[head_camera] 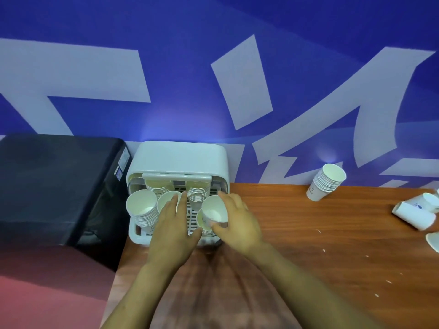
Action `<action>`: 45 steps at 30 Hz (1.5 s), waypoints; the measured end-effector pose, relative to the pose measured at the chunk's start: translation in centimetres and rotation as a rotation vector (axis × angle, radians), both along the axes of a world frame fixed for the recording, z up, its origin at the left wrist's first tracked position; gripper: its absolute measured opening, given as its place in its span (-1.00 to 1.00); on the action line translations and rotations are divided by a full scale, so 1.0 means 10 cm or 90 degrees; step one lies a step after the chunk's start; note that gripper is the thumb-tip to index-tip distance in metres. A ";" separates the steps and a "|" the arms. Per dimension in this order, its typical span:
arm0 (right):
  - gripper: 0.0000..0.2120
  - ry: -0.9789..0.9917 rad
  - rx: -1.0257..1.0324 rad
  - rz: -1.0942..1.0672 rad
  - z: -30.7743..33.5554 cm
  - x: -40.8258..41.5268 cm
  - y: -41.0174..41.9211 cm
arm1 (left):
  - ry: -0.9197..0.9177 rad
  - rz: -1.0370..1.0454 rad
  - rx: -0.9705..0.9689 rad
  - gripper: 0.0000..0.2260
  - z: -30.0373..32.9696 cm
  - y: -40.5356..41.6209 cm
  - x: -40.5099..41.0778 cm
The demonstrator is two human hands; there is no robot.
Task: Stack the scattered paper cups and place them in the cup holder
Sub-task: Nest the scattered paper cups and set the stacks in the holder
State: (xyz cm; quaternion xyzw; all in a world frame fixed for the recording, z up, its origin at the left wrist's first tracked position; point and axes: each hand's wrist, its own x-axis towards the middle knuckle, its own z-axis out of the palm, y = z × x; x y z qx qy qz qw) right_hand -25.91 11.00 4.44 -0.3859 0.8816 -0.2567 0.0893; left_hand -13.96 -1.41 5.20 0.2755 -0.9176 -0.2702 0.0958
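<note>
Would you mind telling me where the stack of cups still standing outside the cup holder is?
The stack of paper cups stands at the table's far edge by the blue wall, right of the cup holder.

Right hand [237, 219] grips a cup stack [214, 213] over the white cup holder [180, 157]. Left hand [173, 224], fingers straight, touches a cup [166, 200] inside. Another stack [326, 180] stands on the wooden table [332, 245] at 2 o'clock of the holder.

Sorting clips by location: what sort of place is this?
Probably an office or event refreshment corner: a wooden counter, a white cup holder full of paper cups, and a blue banner with large lettering behind.
</note>
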 end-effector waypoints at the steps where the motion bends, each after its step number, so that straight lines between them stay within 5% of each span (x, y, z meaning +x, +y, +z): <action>1: -0.25 0.007 0.051 0.010 -0.06 0.01 -0.01 | -0.003 0.002 0.000 -0.20 0.00 -0.01 0.01; 7: -0.05 -0.090 0.256 0.029 -0.26 -0.02 0.06 | -0.031 0.002 0.008 -0.22 0.03 0.06 0.00; 21: -0.47 -0.179 0.249 -0.112 -0.01 -0.35 1.62 | -0.034 -0.168 0.034 -0.36 0.10 1.00 -0.31; 28: -0.54 -0.182 0.175 -0.158 0.10 -0.82 2.56 | -0.057 -0.216 -0.002 -0.41 0.11 1.77 -0.76; 45: -0.59 -0.216 0.219 -0.111 -0.06 -2.15 5.32 | -0.189 -0.161 0.044 -0.40 -0.20 4.33 -1.79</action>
